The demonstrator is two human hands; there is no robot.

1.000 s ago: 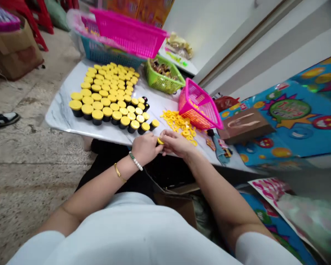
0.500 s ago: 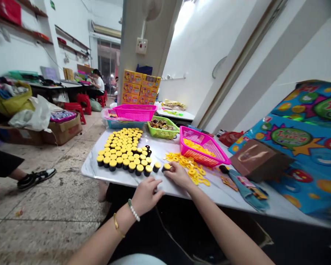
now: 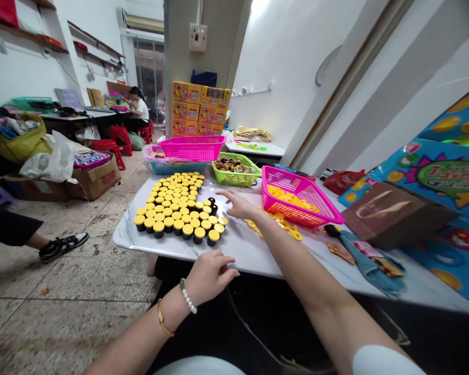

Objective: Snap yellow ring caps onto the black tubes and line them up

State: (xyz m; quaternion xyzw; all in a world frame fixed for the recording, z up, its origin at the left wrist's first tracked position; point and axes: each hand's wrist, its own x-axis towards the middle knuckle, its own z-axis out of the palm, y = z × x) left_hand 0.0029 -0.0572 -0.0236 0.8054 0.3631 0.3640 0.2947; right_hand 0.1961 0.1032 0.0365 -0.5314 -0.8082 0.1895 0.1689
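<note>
Small black tubs with yellow lids stand packed together on the white marbled table. At the group's right edge are a few black tubs without yellow tops. My right hand reaches over the table just right of these, fingers stretched out and nothing seen in them. My left hand hovers at the table's front edge, fingers loosely bent and apart, holding nothing. Under and beyond my right wrist lies a pile of yellow plastic rings with tabs, partly covered by the arm.
A pink basket with yellow pieces stands right of the pile. Behind are a green basket of brownish pieces and another pink basket. A brown paper bag and blue cloth lie right. A person sits far back.
My right hand has let go of a yellow-lidded tub and moved forward toward the black tubs. The two separate tubs now stand against the group. My left hand has barely moved.
</note>
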